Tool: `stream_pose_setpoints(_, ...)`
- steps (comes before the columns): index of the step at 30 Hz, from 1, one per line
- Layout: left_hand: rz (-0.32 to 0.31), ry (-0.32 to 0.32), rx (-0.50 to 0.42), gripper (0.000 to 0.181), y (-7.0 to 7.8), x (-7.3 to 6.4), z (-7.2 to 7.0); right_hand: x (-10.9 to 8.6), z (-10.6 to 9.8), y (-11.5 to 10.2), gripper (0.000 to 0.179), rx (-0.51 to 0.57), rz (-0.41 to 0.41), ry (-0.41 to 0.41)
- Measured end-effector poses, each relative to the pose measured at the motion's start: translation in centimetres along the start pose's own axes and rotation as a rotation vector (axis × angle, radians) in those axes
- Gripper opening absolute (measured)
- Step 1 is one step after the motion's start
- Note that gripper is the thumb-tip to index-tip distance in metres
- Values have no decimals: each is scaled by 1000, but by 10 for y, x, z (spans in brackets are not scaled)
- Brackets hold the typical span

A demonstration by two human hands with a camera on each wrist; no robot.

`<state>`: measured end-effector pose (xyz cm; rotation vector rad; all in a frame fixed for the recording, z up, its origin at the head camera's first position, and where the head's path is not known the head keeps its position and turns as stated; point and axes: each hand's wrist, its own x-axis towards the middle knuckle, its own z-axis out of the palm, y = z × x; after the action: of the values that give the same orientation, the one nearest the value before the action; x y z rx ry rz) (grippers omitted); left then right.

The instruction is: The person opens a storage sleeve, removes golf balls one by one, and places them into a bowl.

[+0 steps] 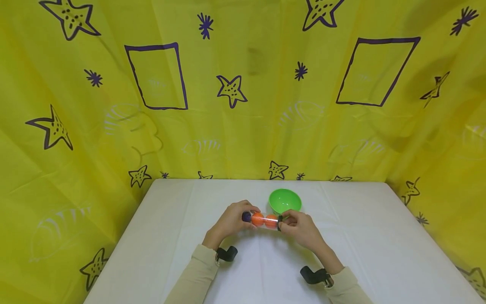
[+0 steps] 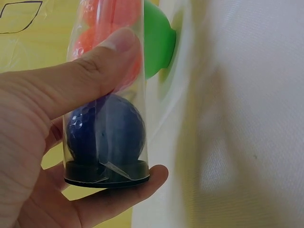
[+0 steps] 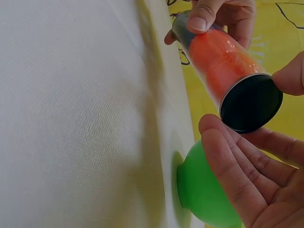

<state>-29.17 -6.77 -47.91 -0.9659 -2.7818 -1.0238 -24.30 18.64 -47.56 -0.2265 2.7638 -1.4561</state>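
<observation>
A clear plastic tube (image 1: 264,221) with dimpled balls like golf balls inside lies level between both hands above the table. Two orange balls (image 1: 257,218) fill its middle and right part, and a dark blue ball (image 2: 105,130) sits at the left end. My left hand (image 1: 233,217) grips that left end, thumb along the tube's side and a finger under its base. At the other end, my right hand (image 1: 305,229) pinches the rim of the black cap (image 3: 251,102) between thumb and fingers. The cap appears seated on the tube.
A bright green bowl (image 1: 285,200) stands on the white-covered table (image 1: 182,211), just behind the tube. Yellow curtains (image 1: 243,131) with dark star drawings enclose the table's back and sides. Black wrist mounts (image 1: 227,253) sit at both sleeve cuffs.
</observation>
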Motion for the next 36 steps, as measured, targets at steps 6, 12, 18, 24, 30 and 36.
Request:
stream_pose_setpoints(6, 6, -7, -2, 45, -2, 1, 0, 1, -1, 0, 29, 2, 7, -21)
stream_pose_setpoints(12, 16, 3, -25, 47, -5, 0, -1, 1, -5, 2, 29, 15, -41, -38)
stream_pose_setpoints(18, -47, 41, -86, 47, -7, -2, -5, 2, -10, 4, 29, 37, -53, -63)
stream_pose_setpoints(24, -97, 59, -127, 47, -7, -1, -8, 3, -8, 9, 34, 72, -81, -183)
stream_pose_setpoints(30, -108, 64, -136, 47, -7, -1, -9, 3, -3, 14, 42, 122, -127, -300)
stream_pose_setpoints(36, -99, 63, -159, 47, -7, -2, -11, 2, 1, 17, 49, 86, -140, -326)
